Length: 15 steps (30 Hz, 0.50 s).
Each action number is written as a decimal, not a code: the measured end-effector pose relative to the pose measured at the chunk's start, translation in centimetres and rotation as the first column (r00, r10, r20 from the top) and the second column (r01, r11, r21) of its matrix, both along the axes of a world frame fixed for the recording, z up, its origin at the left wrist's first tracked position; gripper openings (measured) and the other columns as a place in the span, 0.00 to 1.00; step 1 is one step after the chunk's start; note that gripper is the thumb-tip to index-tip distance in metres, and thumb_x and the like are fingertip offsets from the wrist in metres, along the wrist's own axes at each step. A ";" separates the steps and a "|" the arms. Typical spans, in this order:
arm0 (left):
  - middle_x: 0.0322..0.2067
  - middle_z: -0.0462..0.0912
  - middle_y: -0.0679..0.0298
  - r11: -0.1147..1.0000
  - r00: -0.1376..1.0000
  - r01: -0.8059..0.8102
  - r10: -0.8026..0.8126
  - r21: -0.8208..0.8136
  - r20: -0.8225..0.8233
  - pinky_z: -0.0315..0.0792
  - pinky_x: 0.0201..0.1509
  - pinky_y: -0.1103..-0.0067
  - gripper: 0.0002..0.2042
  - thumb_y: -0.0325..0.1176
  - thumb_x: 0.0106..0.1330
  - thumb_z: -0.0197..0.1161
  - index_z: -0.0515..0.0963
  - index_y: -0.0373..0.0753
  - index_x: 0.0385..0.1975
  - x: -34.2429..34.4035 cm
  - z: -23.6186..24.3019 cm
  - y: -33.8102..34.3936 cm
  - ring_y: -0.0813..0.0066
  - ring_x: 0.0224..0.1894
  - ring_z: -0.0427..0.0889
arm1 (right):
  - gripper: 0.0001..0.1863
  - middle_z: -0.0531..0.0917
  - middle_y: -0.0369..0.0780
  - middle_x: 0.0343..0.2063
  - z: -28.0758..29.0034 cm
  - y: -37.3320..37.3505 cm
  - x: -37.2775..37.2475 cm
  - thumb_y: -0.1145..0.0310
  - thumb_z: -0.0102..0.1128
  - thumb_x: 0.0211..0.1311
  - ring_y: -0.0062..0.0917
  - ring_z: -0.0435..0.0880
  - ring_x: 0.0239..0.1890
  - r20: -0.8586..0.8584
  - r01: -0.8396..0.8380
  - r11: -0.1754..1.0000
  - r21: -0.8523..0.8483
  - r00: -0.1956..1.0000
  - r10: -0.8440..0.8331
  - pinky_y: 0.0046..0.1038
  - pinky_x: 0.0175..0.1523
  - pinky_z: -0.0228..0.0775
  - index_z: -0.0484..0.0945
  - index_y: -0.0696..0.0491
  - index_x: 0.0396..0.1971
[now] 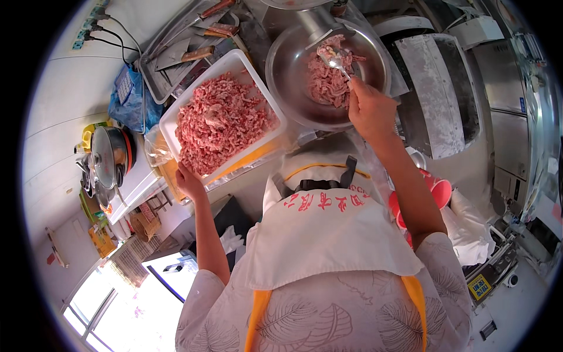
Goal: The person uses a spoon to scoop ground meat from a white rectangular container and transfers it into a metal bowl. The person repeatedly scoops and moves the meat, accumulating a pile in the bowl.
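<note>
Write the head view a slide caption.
Right hand holds a metal spoon at minced meat in a steel bowl; left hand touches a white tray of mince.

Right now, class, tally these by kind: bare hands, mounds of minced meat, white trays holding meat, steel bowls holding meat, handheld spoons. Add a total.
Bare hands: 2 (left hand, right hand)
Mounds of minced meat: 2 (tray mound, bowl mound)
White tray: 1
Steel bowl: 1
Handheld spoon: 1
Total: 7
</note>
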<state>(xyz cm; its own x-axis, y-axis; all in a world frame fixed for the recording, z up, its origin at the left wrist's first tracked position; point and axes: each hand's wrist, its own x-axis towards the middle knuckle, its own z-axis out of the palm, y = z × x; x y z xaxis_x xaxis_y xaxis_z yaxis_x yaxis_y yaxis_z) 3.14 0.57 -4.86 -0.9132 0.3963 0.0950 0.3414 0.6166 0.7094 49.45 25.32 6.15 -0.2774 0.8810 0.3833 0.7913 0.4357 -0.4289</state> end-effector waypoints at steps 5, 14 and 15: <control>0.26 0.83 0.59 0.997 0.999 0.010 -0.015 0.080 0.053 0.71 0.36 0.69 0.24 0.51 0.80 0.56 0.83 0.31 0.36 -0.4 -0.6 -0.3 0.71 0.28 0.76 | 0.07 0.85 0.39 0.26 -0.5 -0.2 0.2 0.71 0.63 0.63 0.41 0.86 0.28 0.037 -0.002 1.000 0.005 0.999 0.002 0.42 0.30 0.77 0.77 0.47 0.39; 0.26 0.83 0.59 0.997 0.999 0.010 -0.013 0.080 0.031 0.72 0.36 0.68 0.25 0.52 0.80 0.57 0.83 0.31 0.34 -0.9 -1.3 -0.7 0.70 0.28 0.77 | 0.10 0.85 0.52 0.31 -4.9 -0.5 2.3 0.61 0.58 0.73 0.55 0.84 0.34 -0.207 0.141 0.881 -0.451 0.944 -0.257 0.52 0.39 0.74 0.80 0.50 0.45; 0.25 0.83 0.58 0.999 1.000 0.018 -0.019 0.049 0.013 0.71 0.36 0.68 0.25 0.52 0.79 0.57 0.82 0.31 0.34 -1.0 -1.2 -0.5 0.70 0.28 0.76 | 0.11 0.85 0.53 0.32 -5.4 0.3 2.4 0.60 0.57 0.74 0.57 0.84 0.35 -0.263 0.110 0.859 -0.500 0.925 -0.272 0.53 0.39 0.73 0.80 0.51 0.45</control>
<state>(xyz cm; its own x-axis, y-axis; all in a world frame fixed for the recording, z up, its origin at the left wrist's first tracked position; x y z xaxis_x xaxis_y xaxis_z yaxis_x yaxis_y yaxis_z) 2.17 0.11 -6.08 -0.9070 0.4084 0.1024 0.3427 0.5750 0.7429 51.81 25.58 0.76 -0.0205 0.9985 -0.0510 0.6252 -0.0270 -0.7800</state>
